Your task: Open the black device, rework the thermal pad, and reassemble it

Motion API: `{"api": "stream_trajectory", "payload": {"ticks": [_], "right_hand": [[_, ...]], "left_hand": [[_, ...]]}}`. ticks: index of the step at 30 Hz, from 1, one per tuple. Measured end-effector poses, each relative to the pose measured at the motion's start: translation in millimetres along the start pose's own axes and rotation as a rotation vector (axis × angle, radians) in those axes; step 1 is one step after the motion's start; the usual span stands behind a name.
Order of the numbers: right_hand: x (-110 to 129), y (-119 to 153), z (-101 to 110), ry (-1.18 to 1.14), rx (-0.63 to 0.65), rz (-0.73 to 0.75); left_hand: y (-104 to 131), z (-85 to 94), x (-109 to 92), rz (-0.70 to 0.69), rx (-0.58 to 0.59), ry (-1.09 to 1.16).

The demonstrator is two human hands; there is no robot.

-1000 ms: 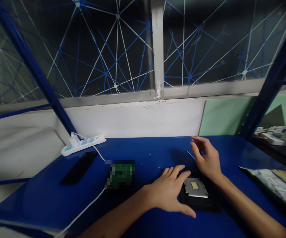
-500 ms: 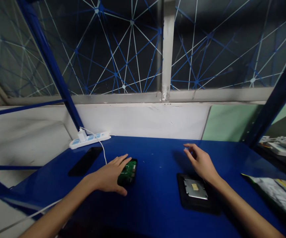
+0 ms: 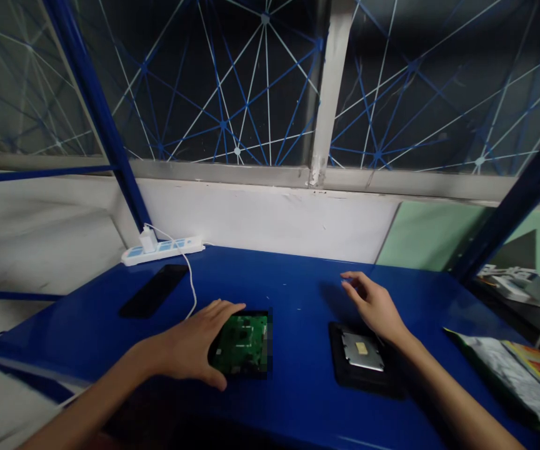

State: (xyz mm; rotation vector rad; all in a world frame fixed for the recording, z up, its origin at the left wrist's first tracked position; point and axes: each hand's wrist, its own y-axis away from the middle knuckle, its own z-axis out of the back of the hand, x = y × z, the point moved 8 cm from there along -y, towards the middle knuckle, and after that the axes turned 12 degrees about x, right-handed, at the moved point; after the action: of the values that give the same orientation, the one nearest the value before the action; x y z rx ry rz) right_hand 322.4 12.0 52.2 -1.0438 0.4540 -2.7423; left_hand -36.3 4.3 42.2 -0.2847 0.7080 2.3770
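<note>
A green circuit board (image 3: 242, 340) in a black case sits on the blue table, left of centre. My left hand (image 3: 195, 344) spans its left side, fingers at the far edge and thumb at the near left corner. A black part (image 3: 370, 381) with a silver metal plate (image 3: 362, 351) and a small pale yellow pad lies to the right. Above its far side, my right hand (image 3: 375, 306) has thumb and index finger together at the tips; something tiny and bluish shows there, too small to name.
A black phone-like slab (image 3: 154, 290), a white power strip (image 3: 164, 249) and a white cable (image 3: 190, 281) lie at the back left. A colourful bag (image 3: 518, 375) is at the right. A green panel (image 3: 434, 234) leans at the back.
The circuit board has shifted right and nearer, and more of its face shows beside my left hand. My right hand keeps nearly the same pose. The head view has shifted slightly.
</note>
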Motion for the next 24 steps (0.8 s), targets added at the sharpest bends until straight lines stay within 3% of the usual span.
{"api": "stream_trajectory", "payload": {"ticks": [7, 11, 17, 24], "right_hand": [[-8.7, 0.6, -3.8, -0.106, 0.017, -0.063], [-7.6, 1.9, -5.3, -0.164, 0.025, -0.079], [-7.4, 2.4, -4.3, -0.194, 0.009, -0.097], [-18.3, -0.8, -8.9, 0.080, 0.040, -0.111]], "left_hand": [[-39.3, -27.9, -59.6, -0.254, -0.048, 0.036], [-61.0, -30.1, -83.5, -0.326, -0.079, 0.037], [-75.5, -28.2, -90.2, -0.378, -0.104, 0.025], [-83.5, -28.8, -84.1, -0.408, -0.188, 0.024]]}}
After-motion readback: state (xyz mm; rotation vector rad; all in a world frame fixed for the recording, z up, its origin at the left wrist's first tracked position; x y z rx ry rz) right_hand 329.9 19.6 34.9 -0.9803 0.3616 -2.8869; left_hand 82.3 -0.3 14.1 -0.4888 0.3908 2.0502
